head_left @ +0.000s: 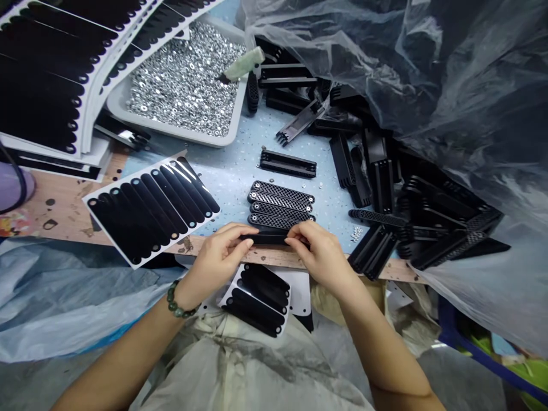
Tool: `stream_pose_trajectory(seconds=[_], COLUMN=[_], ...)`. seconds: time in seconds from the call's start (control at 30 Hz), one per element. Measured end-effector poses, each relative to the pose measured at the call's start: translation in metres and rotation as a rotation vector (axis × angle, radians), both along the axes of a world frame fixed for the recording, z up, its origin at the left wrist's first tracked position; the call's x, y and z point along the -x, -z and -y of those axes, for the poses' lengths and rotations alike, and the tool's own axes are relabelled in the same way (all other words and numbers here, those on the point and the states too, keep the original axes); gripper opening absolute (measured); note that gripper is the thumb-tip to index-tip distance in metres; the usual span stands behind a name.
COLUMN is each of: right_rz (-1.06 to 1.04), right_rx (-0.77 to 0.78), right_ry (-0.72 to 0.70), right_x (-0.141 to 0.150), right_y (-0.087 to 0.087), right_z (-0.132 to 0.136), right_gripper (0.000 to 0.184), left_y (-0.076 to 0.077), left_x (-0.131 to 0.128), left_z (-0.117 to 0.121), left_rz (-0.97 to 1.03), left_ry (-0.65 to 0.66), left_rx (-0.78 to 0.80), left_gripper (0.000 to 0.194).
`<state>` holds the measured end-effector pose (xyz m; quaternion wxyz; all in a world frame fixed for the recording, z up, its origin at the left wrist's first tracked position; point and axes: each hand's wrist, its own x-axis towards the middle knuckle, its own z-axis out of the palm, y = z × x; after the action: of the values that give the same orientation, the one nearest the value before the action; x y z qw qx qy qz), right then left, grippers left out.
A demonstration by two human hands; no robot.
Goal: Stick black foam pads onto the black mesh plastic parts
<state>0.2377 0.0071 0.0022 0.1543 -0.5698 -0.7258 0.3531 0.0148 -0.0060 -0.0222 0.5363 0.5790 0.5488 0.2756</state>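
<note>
My left hand (220, 254) and my right hand (319, 254) pinch the two ends of a long black plastic strip (269, 238) at the table's near edge. Both hands are closed on it, thumbs and fingertips pressed along its top. Just beyond it lie three black mesh-patterned strips (280, 206) side by side on the light blue mat. A white backing sheet with several black oval stickers (259, 298) rests on my lap below the hands. A green bead bracelet is on my left wrist.
A larger sticker sheet (152, 208) lies left of the hands. A grey tray of small silver nuts (188, 80) stands at the back. A heap of black plastic parts (385, 171) spills from a clear plastic bag (449, 85) on the right. Stacked sticker sheets (55, 63) fill the far left.
</note>
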Motion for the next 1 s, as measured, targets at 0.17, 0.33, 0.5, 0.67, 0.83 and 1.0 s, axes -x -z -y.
stream_pose_trajectory(seconds=[0.17,0.33,0.5,0.67,0.83,1.0], right_rz=[-0.07,0.008,0.045,0.078,-0.057,-0.151], right_rx=[0.046,0.024,0.024,-0.048,-0.021,0.088], right_ry=[0.014,0.009,0.016,0.05,0.093,0.143], right_x=[-0.002,0.001,0.003,0.004,-0.003,-0.009], right_y=[-0.001,-0.001,-0.002,-0.001,0.003,0.003], right_z=[-0.002,-0.003,-0.002,0.001,0.004,0.003], right_gripper=[0.006,0.007,0.008,0.007,0.008,0.005], left_y=[-0.002,0.001,0.003,0.002,0.001,-0.001], left_x=[0.0,0.001,0.001,0.0,-0.001,-0.001], left_z=[0.0,0.0,0.001,0.001,0.003,0.003], left_rz=[0.025,0.031,0.035,0.096,0.068,0.074], left_ry=[-0.004,-0.01,-0.006,-0.022,-0.021,-0.003], left_rx=[0.016,0.026,0.028,0.065,0.052,0.05], left_gripper=[0.023,0.024,0.025,0.028,0.027,0.027])
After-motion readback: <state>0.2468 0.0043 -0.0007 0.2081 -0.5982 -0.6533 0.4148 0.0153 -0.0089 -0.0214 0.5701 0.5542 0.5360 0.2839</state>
